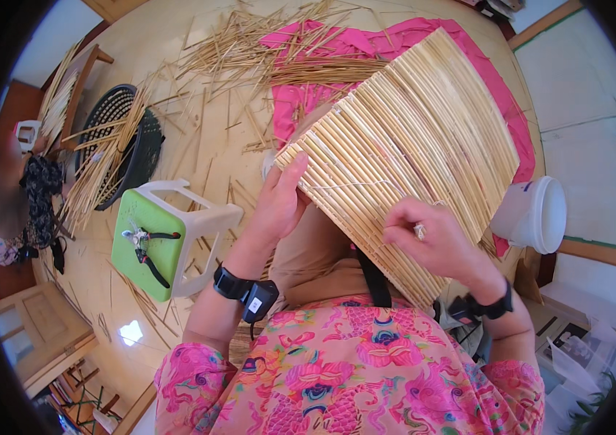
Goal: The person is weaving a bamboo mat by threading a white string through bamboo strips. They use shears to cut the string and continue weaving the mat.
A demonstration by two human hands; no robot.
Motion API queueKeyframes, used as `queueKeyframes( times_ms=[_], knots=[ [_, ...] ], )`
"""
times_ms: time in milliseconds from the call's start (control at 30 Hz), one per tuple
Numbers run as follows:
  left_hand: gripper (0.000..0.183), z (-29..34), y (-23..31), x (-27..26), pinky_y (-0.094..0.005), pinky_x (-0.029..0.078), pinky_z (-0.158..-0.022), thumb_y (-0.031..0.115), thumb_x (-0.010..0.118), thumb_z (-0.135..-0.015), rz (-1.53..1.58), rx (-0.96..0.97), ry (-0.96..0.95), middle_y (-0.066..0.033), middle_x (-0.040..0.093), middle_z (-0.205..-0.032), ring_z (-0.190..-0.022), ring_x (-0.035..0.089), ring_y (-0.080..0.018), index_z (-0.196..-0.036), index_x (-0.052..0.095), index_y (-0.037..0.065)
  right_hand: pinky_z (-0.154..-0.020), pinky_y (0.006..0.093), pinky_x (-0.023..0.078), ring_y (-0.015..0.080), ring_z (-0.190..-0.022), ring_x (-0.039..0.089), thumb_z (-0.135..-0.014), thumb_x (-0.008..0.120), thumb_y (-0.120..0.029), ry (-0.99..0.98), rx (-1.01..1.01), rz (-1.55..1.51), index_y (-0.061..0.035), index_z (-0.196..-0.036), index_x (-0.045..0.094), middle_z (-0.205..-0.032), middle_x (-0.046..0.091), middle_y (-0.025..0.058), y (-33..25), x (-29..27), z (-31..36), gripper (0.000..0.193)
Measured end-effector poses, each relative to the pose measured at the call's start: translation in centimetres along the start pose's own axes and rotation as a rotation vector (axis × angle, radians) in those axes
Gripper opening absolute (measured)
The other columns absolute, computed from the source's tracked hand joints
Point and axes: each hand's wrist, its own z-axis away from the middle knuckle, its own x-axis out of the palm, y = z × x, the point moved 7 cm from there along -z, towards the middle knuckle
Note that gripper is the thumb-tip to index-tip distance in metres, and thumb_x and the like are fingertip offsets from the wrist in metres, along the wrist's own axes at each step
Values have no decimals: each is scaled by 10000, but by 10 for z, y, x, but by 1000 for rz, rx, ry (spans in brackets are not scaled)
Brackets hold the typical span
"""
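Note:
A mat of straw-coloured reeds (pixel 413 138) bound side by side slants across my lap. My left hand (pixel 281 199) grips its left corner, the thumb on top and the fingers behind it. Over the near part of the mat, my right hand (pixel 431 235) is closed, with a small bit of white string (pixel 420 232) showing at its fingers. A thin pale thread (pixel 348 185) lies loosely across the reeds between the two hands. The mat hides what the left fingers do underneath.
A stool with a green top (pixel 150 243) at the left bears pliers (pixel 145 250). Behind it is a dark basket (pixel 150 148) with reeds. Loose reeds (pixel 243 43) and a pink cloth (pixel 409 32) cover the floor ahead. A white bucket (pixel 540 214) lies right. Another person sits far left.

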Motion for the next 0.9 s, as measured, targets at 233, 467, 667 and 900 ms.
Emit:
queueKeyframes(
  times_ms=[233,467,667,900],
  knots=[
    [433,11,1,-44,-304,561,-851,206,570,-1019,-222,13,172,-83,640,-1197,-1030,643,-146,-1401,473,28,-655,332,512,232,-712,649,-938,626,-103,0,-181,129,-34,-980,573,-800,637,126,2,57,-57,96],
    [418,27,6,-72,-262,549,-763,204,614,-992,-485,68,302,-65,677,-1065,-918,644,-115,-1354,513,21,-618,316,513,216,-655,646,-910,666,-101,43,-88,-138,-36,-965,596,-754,639,117,39,62,-59,110],
    [275,29,-12,-72,-252,537,-717,232,637,-979,-309,-212,276,-38,680,-986,-831,637,-97,-1177,643,42,-555,357,508,262,-608,655,-874,698,-126,131,-198,136,-63,-930,624,-688,642,114,23,68,-62,113],
    [301,29,-21,-78,-232,495,-640,324,594,-1004,-181,-124,269,-34,691,-856,-708,618,-92,-1028,688,39,-496,447,503,332,-511,628,-889,670,-188,23,-113,429,-90,-895,567,-558,600,128,15,74,-57,143]
  ],
)
